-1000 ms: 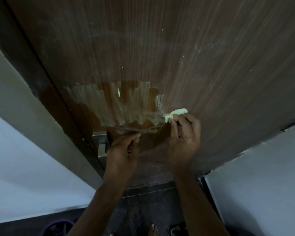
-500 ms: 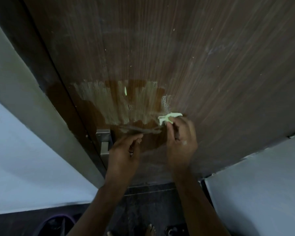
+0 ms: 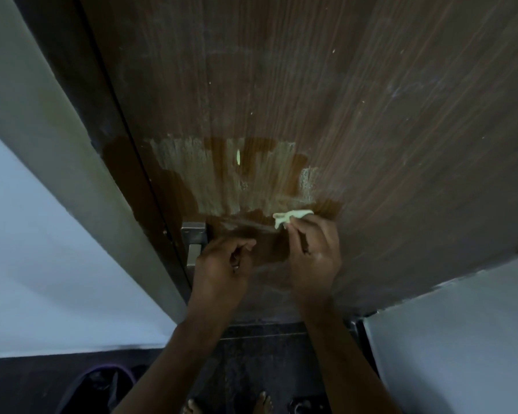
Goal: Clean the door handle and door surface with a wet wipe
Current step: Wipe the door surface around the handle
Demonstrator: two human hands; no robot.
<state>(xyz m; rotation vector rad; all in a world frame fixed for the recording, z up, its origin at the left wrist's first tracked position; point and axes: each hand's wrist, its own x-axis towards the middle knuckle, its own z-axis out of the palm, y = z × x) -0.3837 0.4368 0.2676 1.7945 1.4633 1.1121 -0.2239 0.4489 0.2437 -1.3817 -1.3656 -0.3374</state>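
A brown wood-grain door (image 3: 371, 130) fills the view, with a pale smeared patch and darker wet streaks above the handle. The metal door handle (image 3: 194, 243) sits at the door's left edge. My right hand (image 3: 314, 258) pinches a small crumpled pale wet wipe (image 3: 290, 218) against the door, just right of the smeared patch's lower edge. My left hand (image 3: 222, 264) is curled beside the handle plate, fingers closed over where the lever runs; the lever is hidden, so I cannot tell if it is gripped. A tiny pale scrap (image 3: 238, 156) sticks to the door higher up.
A grey door frame (image 3: 57, 150) runs along the left, with a white wall (image 3: 27, 264) beyond it. Another white wall (image 3: 461, 339) stands at the lower right. Dark floor below shows my bare toes (image 3: 263, 401) and a dark purple-rimmed bin (image 3: 99, 383).
My right hand slid the wipe leftward and slightly down toward the wet patch. The view shifted so the door sits further right. My left hand stayed by the handle.
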